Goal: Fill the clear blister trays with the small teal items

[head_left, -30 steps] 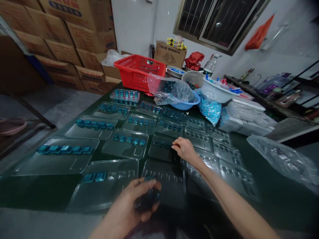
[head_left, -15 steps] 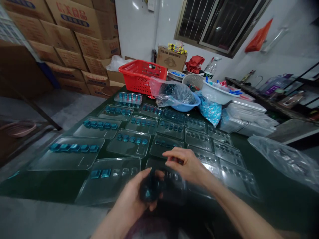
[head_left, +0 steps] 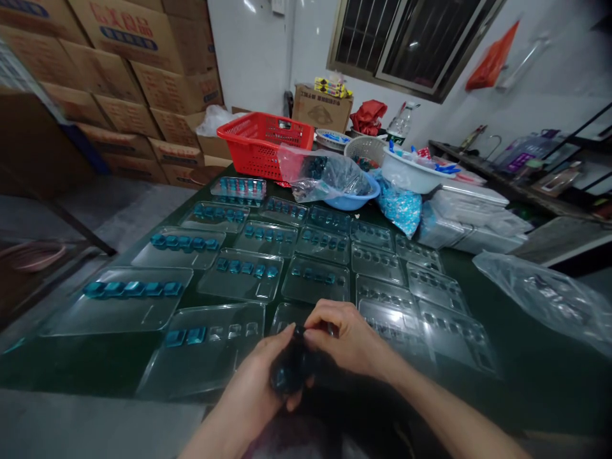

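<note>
My left hand [head_left: 253, 382] is closed around a clump of dark, glossy teal pieces [head_left: 285, 376] low in the middle of the view. My right hand [head_left: 349, 335] has come up against it, thumb and forefinger pinched on a small dark piece at the top of the clump. Beneath and beyond the hands lie clear plastic trays with moulded hollows. The nearest left tray [head_left: 205, 366] has two teal blocks [head_left: 186, 336] in its row, beside bare hollows. A tray just beyond my right hand [head_left: 315, 290] has several small teal pieces in it.
More clear trays with rows of teal blocks [head_left: 134, 289] cover the dark green table [head_left: 95, 363]. At the back stand a red basket [head_left: 261, 150], a blue basin [head_left: 351, 201] under a plastic bag and a white basin [head_left: 411, 172]. Clear plastic [head_left: 545, 293] lies at right.
My right hand has moved left and down from over the trays to the pieces in my left hand. My left hand keeps its hold. The view has shifted slightly.
</note>
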Demonstrator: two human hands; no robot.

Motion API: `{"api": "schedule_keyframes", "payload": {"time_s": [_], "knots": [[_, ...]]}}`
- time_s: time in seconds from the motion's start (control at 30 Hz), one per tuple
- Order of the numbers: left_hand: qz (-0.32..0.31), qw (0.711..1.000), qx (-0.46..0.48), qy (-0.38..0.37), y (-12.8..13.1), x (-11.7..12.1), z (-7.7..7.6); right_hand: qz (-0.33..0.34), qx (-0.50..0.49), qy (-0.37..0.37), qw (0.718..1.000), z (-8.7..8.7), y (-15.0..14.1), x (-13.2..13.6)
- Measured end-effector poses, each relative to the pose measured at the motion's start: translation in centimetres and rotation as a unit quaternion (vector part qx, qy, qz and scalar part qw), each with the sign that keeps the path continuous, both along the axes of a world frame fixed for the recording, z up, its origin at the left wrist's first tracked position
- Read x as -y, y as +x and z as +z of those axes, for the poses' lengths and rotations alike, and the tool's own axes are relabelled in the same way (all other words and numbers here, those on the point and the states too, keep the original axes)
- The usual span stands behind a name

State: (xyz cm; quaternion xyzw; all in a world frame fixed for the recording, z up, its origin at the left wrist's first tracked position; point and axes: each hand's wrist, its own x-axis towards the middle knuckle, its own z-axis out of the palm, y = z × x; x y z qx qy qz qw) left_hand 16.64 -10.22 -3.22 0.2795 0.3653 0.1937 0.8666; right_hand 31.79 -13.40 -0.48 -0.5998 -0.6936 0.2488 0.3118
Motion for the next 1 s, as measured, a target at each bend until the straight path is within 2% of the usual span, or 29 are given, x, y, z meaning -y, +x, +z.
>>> {"api": "schedule_keyframes", "payload": {"time_s": [0.17,0.33,0.47,0.53,0.6,0.67,0.73,0.87,1.0], "knots": [[0.04,0.999,-0.025,-0.002,0.4,0.0,-0.1,-0.028,-0.016,0.023,0.999,-0.7,0.2,-0.1],[0.002,0.999,-0.001,-0.032,0.9,-0.2,-0.3,-0.034,0.064,0.067,0.995,-1.3,-0.1,0.0],[-0.017,0.997,-0.006,-0.071,0.9,-0.3,-0.3,-0.047,0.092,0.069,0.992,-0.9,0.2,0.1],[-0.012,0.998,-0.02,-0.065,0.8,-0.3,-0.2,-0.044,0.042,0.042,0.997,-0.2,0.8,0.2],[0.009,0.998,-0.04,-0.047,0.7,-0.2,0.1,-0.012,-0.045,-0.025,0.999,0.6,1.4,0.3],[0.025,0.998,-0.046,-0.017,0.7,-0.1,0.6,0.023,-0.128,-0.098,0.987,1.2,1.8,0.4],[0.028,0.999,-0.038,0.017,0.8,0.2,1.0,0.027,-0.172,-0.133,0.976,1.4,2.0,0.5],[0.04,0.997,-0.028,0.055,0.9,0.7,1.3,-0.032,-0.178,-0.114,0.977,0.7,1.3,0.6],[0.04,0.998,-0.013,0.056,0.8,0.9,1.1,-0.074,-0.186,-0.096,0.975,0.0,0.5,0.7]]}}
